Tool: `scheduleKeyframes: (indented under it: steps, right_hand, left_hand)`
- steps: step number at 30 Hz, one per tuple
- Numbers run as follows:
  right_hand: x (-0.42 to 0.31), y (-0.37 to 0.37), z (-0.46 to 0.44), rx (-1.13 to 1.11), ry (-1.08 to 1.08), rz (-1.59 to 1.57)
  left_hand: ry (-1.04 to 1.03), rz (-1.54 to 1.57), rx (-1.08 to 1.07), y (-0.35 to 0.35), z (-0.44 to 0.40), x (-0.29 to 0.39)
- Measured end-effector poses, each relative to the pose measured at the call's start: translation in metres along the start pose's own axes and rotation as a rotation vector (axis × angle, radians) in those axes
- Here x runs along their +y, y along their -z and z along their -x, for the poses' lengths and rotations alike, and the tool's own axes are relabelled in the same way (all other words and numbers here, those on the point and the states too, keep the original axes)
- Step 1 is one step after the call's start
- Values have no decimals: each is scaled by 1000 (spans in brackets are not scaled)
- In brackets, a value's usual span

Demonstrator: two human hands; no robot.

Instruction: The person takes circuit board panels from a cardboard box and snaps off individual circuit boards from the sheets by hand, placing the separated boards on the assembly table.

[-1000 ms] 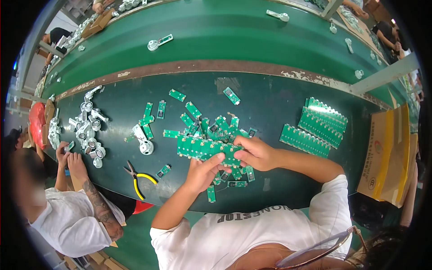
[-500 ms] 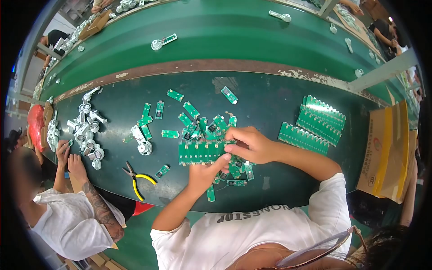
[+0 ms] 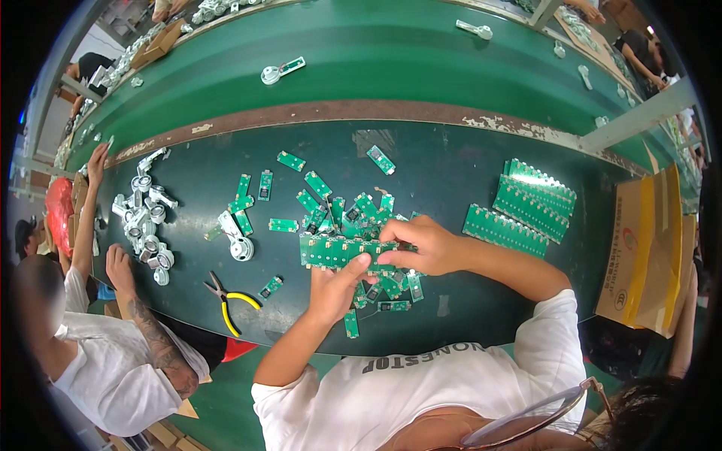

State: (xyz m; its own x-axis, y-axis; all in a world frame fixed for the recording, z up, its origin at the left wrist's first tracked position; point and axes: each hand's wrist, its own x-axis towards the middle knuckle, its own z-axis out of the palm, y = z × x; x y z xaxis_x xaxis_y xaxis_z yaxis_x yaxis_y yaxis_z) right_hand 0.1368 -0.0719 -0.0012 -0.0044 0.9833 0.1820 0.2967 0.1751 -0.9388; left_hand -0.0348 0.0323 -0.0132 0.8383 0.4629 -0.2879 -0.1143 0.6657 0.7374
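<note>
A green circuit board panel [image 3: 331, 251] is held level above a pile of small green boards [image 3: 366, 207]. My left hand [image 3: 340, 286] grips it from below, thumb on top near its right part. The fingers of my right hand [image 3: 417, 244] are closed on the panel's right end. Single small boards lie around the pile, one [image 3: 271, 286] near the pliers [image 3: 232, 302] with yellow handles. Left of the pile, a white round-headed part [image 3: 241, 246] rests beside several small boards. What lies under my hands is partly hidden.
Larger green panels [image 3: 535, 199] are stacked at the right, beside a cardboard box [image 3: 639, 252]. White parts [image 3: 144, 218] form a heap at the left, near a co-worker's tattooed arm [image 3: 154, 338]. Beyond the table's raised edge, a green belt [image 3: 361, 64] carries white parts.
The panel has tilted, and its top face shows differently. My right hand has shifted slightly along its end. The co-worker's far hand has reached toward the belt, and the belt parts have moved right.
</note>
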Motion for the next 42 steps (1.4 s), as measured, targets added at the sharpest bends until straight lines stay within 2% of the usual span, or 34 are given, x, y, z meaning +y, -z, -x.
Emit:
scheduleKeyframes:
  steps: [4,6,10,12,14,17,18,20,21,24,25,26,27,28,30,32,34,36,37,40,42]
  right_hand:
    - [2,-1,-1,15,47,-54]
    - [3,-1,0,-22,-14,-113]
    - [1,4,-8,-11,131,104]
    - [2,4,-9,26,158,218]
    - [7,0,-8,58,192,259]
    - [11,-2,-6,102,127,266]
    - [7,-1,-4,90,-10,172]
    - [-2,1,-2,-56,-18,227]
    - [0,-5,-1,-1,111,268]
    - [4,-7,-1,-1,124,238]
    - [0,-4,-1,2,121,240]
    - [-7,0,0,-63,26,170]
    - [-12,3,0,-125,-67,100]
    - [-12,2,1,-117,-69,106]
    - [-13,-1,3,-188,-147,-145]
    - [-15,-1,4,-202,-155,-130]
    - [-11,-6,5,-190,-171,-289]
    - [-9,-3,5,-194,-145,-188]
    - [-7,-2,4,-201,-120,-91]
    - [-3,4,-4,-49,162,213]
    - [-2,2,-4,-12,194,287]
  left_hand:
    - [63,76,-17,3,0,-1]
    - [137,270,-34,0,1,2]
    - [-94,-336,135,0,0,5]
    - [-114,-429,28,-6,1,5]
    - [-127,-420,35,-5,0,-1]
    - [-63,-281,108,-6,-1,1]
    - [-80,-323,86,-6,0,3]
    - [-93,-348,-26,-5,1,4]
    - [-94,-348,-27,-4,1,4]
    - [-74,-255,-16,-1,2,0]
    - [-42,-121,-1,1,2,-2]
    - [-11,15,13,3,1,-4]
    - [-25,-87,-42,7,-1,-2]
    - [-3,-57,-43,5,1,-2]
    - [14,-18,-62,4,3,-3]
    - [34,28,-79,3,4,-5]
    - [52,32,-81,6,3,-5]
    - [151,209,-150,7,2,-1]
    - [72,87,-35,-3,5,3]
    - [-176,-367,6,1,3,4]
    - [-104,-451,67,-4,4,4]
